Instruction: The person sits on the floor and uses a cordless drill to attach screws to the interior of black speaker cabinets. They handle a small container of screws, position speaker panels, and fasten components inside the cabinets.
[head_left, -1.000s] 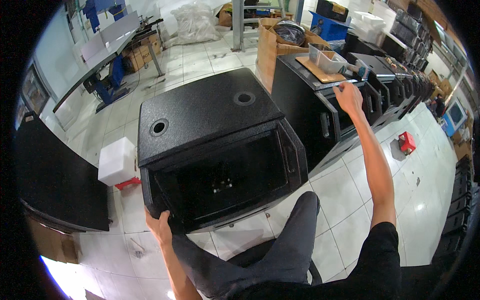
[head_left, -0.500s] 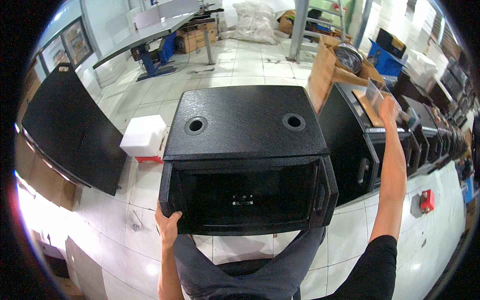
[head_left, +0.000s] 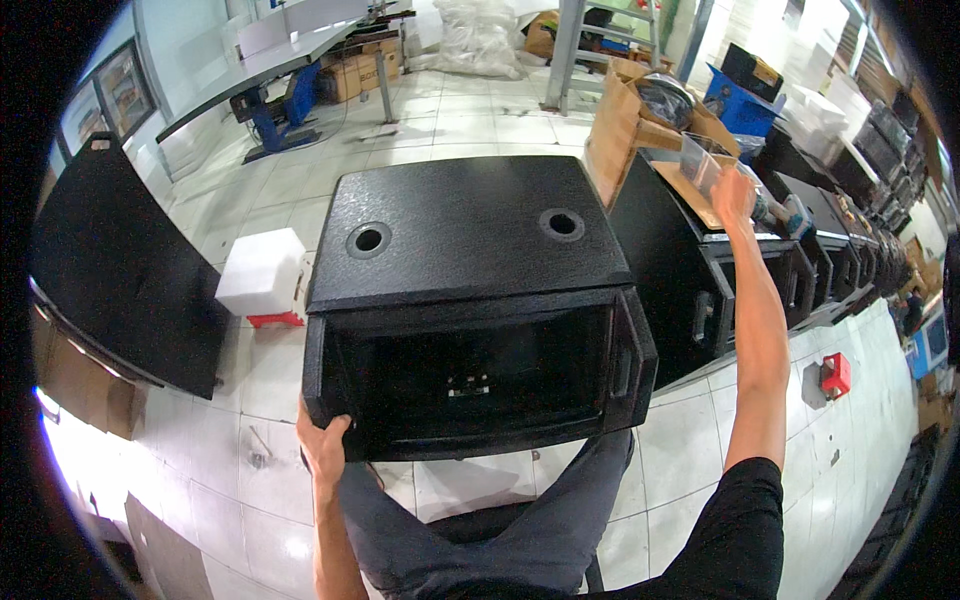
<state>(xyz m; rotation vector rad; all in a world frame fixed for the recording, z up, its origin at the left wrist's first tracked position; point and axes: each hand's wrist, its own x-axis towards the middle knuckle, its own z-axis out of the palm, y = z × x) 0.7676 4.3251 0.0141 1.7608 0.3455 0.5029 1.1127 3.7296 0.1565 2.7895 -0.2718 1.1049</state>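
A black textured speaker cabinet (head_left: 470, 235) stands before me between my knees, with two round holes in its top and a deep open front. My left hand (head_left: 325, 445) grips the cabinet's lower left edge, its thumb over the front rim. Out to the right, my right hand (head_left: 733, 195) is at a clear plastic container (head_left: 700, 160) on a neighbouring black cabinet (head_left: 655, 255). Its fingers are curled and partly hidden by the container, so what they hold cannot be made out. Under the container lies a piece of brown cardboard (head_left: 686, 190).
A row of similar black cabinets (head_left: 835, 225) runs off to the right. Behind stands an open cardboard box (head_left: 618, 120). To the left are a white foam block (head_left: 262, 272) on something red and a large black panel (head_left: 125, 270). A red object (head_left: 835, 375) lies on the tiled floor.
The whole view has shifted, so the scene sits farther left in the picture. My left hand keeps its hold on the cabinet, and my right hand stays at the clear container.
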